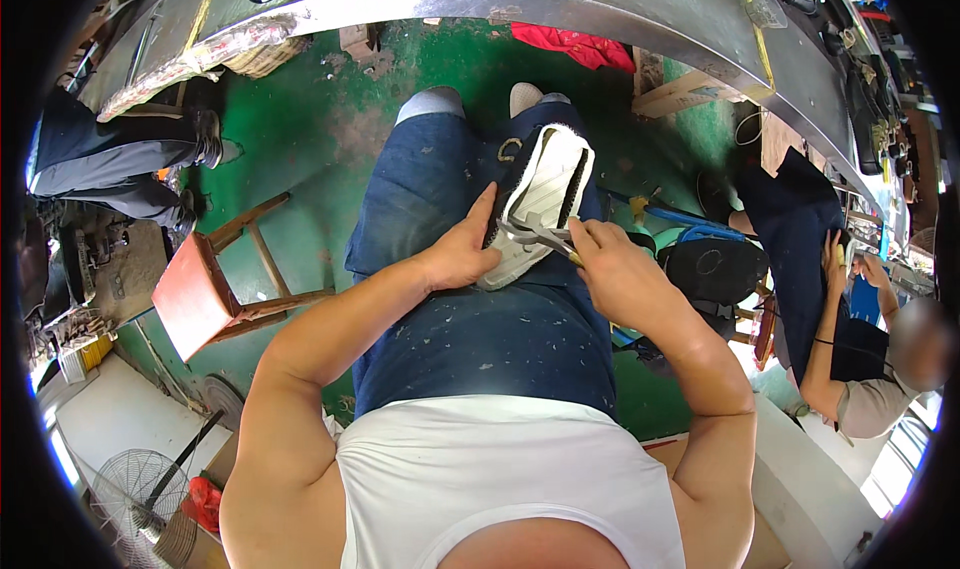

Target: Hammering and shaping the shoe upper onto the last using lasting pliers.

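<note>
Across my lap, over blue trousers, lies a shoe with its pale, whitish underside facing up and a dark upper edge along its sides. My left hand grips its left side, index finger stretched along the edge and thumb near the bottom end. In my right hand is a pair of pincers, the handles inside my closed fingers. The metal jaws rest over the middle of the underside. Whether they bite on anything is too small to tell.
A metal-edged workbench curves across the far side. To the left stands a wooden stool with a reddish seat; a wire fan is at lower left. At right, near a black seat, another person works with both hands.
</note>
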Demonstrator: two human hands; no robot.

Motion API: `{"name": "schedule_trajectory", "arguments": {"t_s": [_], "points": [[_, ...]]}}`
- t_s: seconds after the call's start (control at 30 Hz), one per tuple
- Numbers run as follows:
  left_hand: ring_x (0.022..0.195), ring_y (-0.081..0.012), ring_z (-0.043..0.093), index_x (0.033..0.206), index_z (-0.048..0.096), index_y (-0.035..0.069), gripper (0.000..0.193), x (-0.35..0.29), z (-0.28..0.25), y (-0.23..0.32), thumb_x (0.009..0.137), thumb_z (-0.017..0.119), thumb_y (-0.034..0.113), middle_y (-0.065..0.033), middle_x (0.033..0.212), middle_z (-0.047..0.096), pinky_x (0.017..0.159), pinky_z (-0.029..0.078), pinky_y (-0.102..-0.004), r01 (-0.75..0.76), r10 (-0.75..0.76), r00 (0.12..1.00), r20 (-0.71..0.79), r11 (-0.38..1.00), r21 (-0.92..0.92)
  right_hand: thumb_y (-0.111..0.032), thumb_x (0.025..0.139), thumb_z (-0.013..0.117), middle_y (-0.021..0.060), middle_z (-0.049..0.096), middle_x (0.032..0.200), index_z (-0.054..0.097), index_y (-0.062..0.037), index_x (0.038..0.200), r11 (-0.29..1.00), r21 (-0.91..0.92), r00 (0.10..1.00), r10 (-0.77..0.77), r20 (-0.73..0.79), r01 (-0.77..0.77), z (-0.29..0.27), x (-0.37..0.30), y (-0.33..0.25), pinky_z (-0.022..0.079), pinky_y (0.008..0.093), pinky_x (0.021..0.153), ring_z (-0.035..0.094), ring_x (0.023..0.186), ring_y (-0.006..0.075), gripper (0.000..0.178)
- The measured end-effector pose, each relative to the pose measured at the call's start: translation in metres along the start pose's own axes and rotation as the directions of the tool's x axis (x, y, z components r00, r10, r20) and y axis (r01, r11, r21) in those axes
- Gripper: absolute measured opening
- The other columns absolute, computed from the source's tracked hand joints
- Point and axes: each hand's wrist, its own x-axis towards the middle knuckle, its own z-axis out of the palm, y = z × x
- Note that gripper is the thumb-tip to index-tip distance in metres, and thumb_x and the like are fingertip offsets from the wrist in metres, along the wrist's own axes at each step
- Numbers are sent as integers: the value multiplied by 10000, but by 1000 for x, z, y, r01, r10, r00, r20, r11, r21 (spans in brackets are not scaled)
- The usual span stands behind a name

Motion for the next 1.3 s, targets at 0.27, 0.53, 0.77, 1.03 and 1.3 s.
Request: {"name": "schedule_trajectory", "arguments": {"t_s": [0.27, 0.53, 0.77, 1.03, 1.3], "points": [[1407, -234, 396, 1586, 225, 47, 649, 15, 22, 22, 1096, 297, 466, -135, 1589, 353, 1155, 315, -317, 53, -275, 940, -200, 699, -713, -177, 890, 661, 187, 649, 867, 564, -1, 1070, 989, 101, 958, 74, 278, -106, 18, 11, 4, 527, 468, 720, 650, 798, 395, 270], [1212, -453, 572, 1386, 534, -21, 521, 33, 19, -8, 1082, 314, 340, -297, 1335, 573, 1047, 449, -422, 15, 115, 826, -551, 974, 225, -150, 871, 679, 230, 637, 979, 519, 44, 1269, 947, 291, 989, 115, 90, -136, 31, -9, 9, 521, 478, 843, 635, 905, 414, 471], [1313, -407, 501, 1478, 427, 19, 487, 37, 17, -12, 1040, 443, 230, -265, 1494, 415, 1063, 449, -409, -224, 470, 794, -385, 816, 533, -117, 873, 688, 177, 632, 992, 531, 12, 1192, 973, 56, 965, 228, -129, -222, 36, 9, 26, 542, 442, 723, 646, 890, 381, 379], [1355, -429, 451, 1541, 333, 81, 570, 34, 3, 10, 1006, 496, 188, -252, 1599, 228, 1051, 481, -424, -278, 468, 884, -21, 560, 781, -123, 905, 644, 243, 659, 964, 567, 3, 1117, 873, 329, 917, 396, -50, -360, 66, -16, 37, 509, 510, 766, 647, 903, 443, 259], [1361, -452, 419, 1543, 363, 265, 566, 40, 3, 15, 1002, 526, 241, -281, 1584, 204, 1071, 467, -451, -265, 421, 907, 0, 572, 776, -151, 927, 621, 207, 672, 924, 594, -1, 1022, 835, 378, 915, 390, 108, -400, 41, -3, 61, 508, 481, 780, 661, 869, 402, 179]]}}
